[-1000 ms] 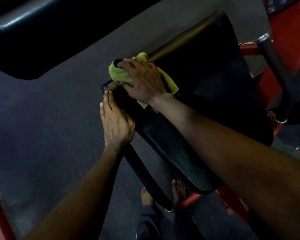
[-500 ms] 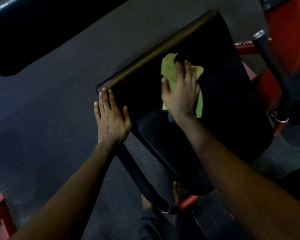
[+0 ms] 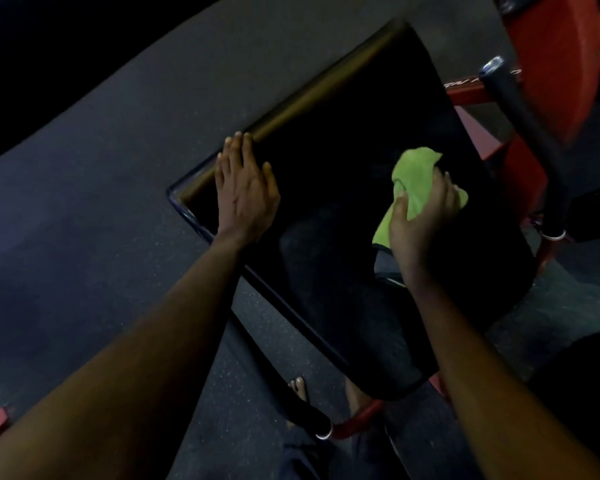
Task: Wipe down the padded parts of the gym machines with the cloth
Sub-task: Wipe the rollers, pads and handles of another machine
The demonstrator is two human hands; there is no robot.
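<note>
A large black padded seat (image 3: 343, 140) of a red-framed gym machine fills the middle of the view, tilted down toward me. My right hand (image 3: 421, 220) presses a bright green cloth (image 3: 413, 181) flat against the pad's right side, fingers curled over the cloth. My left hand (image 3: 245, 190) lies flat on the pad's left corner, fingers together and stretched out, holding nothing. The lower part of the cloth is hidden under my right palm.
The red machine frame (image 3: 548, 64) rises at the right with a black padded handle bar (image 3: 523, 133) beside the seat. A second black pad (image 3: 49, 46) hangs at the upper left. A black grip bar (image 3: 278, 372) runs under the seat above my bare feet (image 3: 298, 386). The floor (image 3: 84, 220) is dark rubber.
My right hand slid the green cloth from the pad's upper left corner across to its right side. My left hand shifted slightly up onto the pad's corner.
</note>
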